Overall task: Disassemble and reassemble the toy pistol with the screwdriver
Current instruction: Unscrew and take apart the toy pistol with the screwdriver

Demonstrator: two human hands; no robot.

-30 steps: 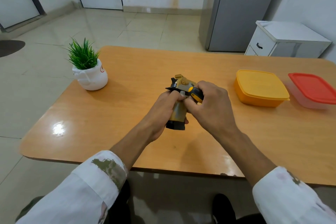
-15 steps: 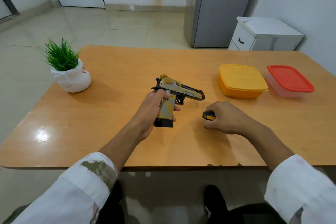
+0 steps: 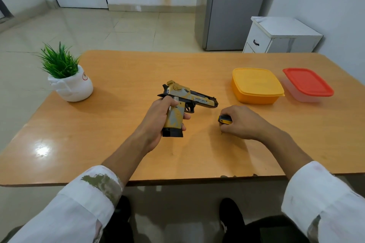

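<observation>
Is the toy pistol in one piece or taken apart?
In one piece: the toy pistol shows slide, frame and grip joined, held by the left hand round its grip. Whether screws are out: cannot tell.

Tan toy pistol [image 3: 199,100] points right, yellow-black screwdriver [image 3: 224,120] nearby.

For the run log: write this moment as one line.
left hand: grips toy pistol by its handle | right hand: holds screwdriver, only handle end visible | toy pistol: looks whole, apart from screwdriver
</observation>
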